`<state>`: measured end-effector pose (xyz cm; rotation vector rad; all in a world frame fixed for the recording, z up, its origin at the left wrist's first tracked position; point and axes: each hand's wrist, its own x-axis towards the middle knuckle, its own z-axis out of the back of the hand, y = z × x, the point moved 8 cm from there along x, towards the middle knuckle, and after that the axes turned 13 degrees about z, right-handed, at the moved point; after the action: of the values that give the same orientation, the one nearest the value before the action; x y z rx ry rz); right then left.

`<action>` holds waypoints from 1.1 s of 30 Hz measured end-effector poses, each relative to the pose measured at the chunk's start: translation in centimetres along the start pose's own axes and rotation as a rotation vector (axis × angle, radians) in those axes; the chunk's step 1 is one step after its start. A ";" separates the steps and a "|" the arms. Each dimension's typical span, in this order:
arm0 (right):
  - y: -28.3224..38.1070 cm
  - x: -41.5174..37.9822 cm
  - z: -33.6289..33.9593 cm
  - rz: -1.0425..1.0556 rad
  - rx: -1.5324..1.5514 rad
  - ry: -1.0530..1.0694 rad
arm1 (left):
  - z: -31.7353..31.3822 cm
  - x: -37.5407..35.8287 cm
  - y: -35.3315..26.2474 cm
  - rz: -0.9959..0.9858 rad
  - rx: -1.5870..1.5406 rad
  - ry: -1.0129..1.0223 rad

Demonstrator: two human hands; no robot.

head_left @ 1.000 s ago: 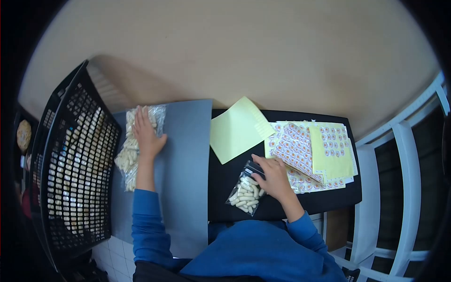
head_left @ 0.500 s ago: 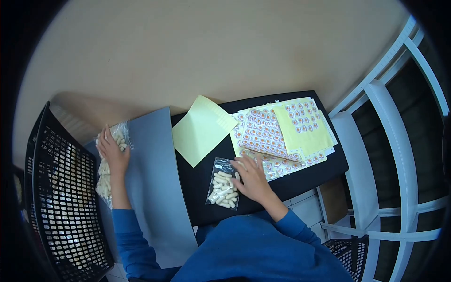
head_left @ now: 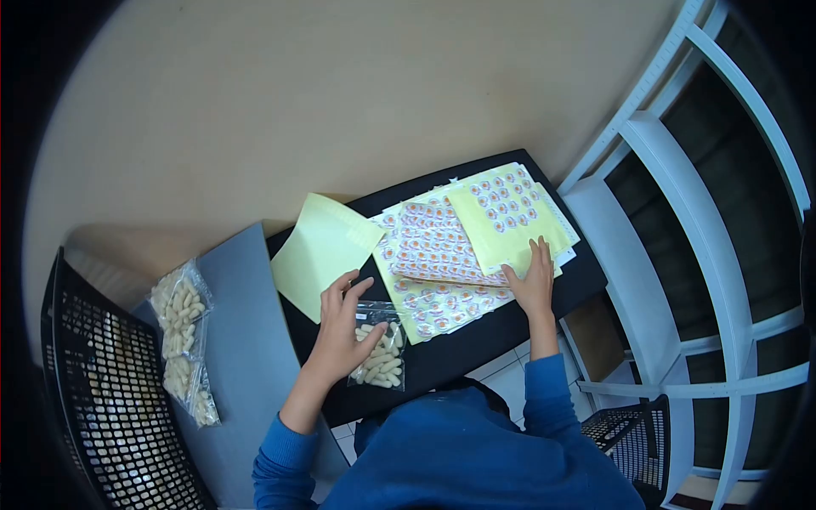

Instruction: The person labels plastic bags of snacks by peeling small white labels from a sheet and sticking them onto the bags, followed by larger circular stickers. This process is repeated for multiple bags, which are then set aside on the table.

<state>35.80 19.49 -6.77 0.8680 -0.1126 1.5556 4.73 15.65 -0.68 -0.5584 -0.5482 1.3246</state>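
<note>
A clear plastic bag of short pale pieces point(head_left: 384, 364) lies on the black table in front of me. My left hand point(head_left: 338, 333) is over its left side, fingers apart, the thumb reaching across the bag. Farther right, my right hand point(head_left: 534, 285) is open, its fingers stretched over the lower right edge of a yellow sticker sheet point(head_left: 489, 238). Beside that sheet is a patterned sheet of round orange-and-white stickers point(head_left: 442, 242), on top of more sticker sheets point(head_left: 450, 308). A plain yellow sheet point(head_left: 327, 246) lies beyond my left hand.
Filled clear bags point(head_left: 180, 314) lie at the left of the grey table point(head_left: 242, 340), close to a black plastic basket point(head_left: 110, 391). White shelving point(head_left: 654, 229) stands on the right, with another black basket point(head_left: 633, 442) low beside it. A beige wall point(head_left: 340, 102) rises behind the tables.
My left hand has left the bags on the grey table and come right, over the single bag. My right hand has moved from that bag to the sticker sheets. The view has shifted.
</note>
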 end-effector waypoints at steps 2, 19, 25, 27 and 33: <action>-1.6 0.1 -0.8 0.006 -0.142 0.139 | -1.5 0.6 -1.1 -0.009 -0.026 0.060; -0.2 -2.2 5.6 0.098 0.215 -0.348 | -14.4 6.0 -3.8 0.501 -1.314 0.669; 5.0 -5.3 8.7 0.309 0.183 -0.327 | -16.8 4.7 -8.2 0.427 -1.434 0.602; 5.7 -6.0 9.0 0.327 0.165 -0.295 | -17.6 4.3 -8.4 0.525 -1.674 0.568; 7.5 -5.4 11.0 0.168 0.181 -0.093 | -18.3 2.8 -8.4 0.457 -1.564 0.526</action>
<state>33.70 7.55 0.96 1.0973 -0.1153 1.7005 23.37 15.90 -8.74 -2.3349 -0.9833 0.8450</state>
